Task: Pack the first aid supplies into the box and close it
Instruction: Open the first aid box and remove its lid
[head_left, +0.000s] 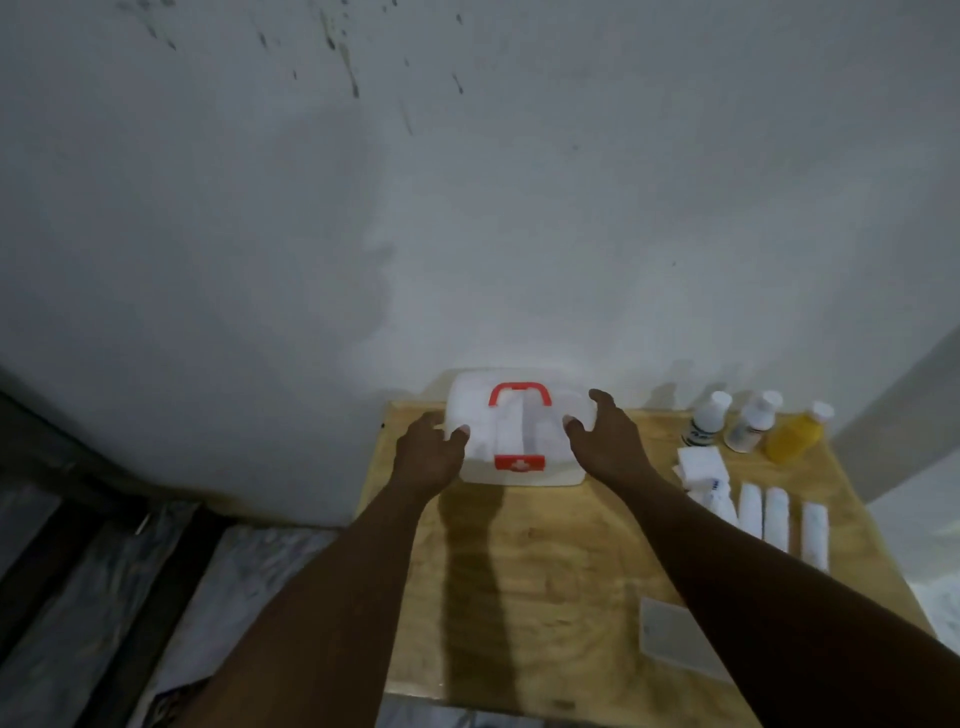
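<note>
A white first aid box (519, 415) with a red handle and a red latch stands shut at the far edge of the wooden table (545, 571), against the wall. My left hand (428, 452) rests on its left side with the thumb on the lid. My right hand (605, 434) touches its right side, fingers spread. To the right stand two white bottles (706, 418) (753, 421) and a yellow bottle (797, 434). In front of them lie white gauze packets (701, 465) and several rolled bandages (776, 517). A flat pale packet (675, 639) lies near my right forearm.
A white wall (467, 208) rises directly behind the table. Left of the table the floor drops away, with dark beams and plastic sheeting (78, 597). The table's middle, between my forearms, is bare wood.
</note>
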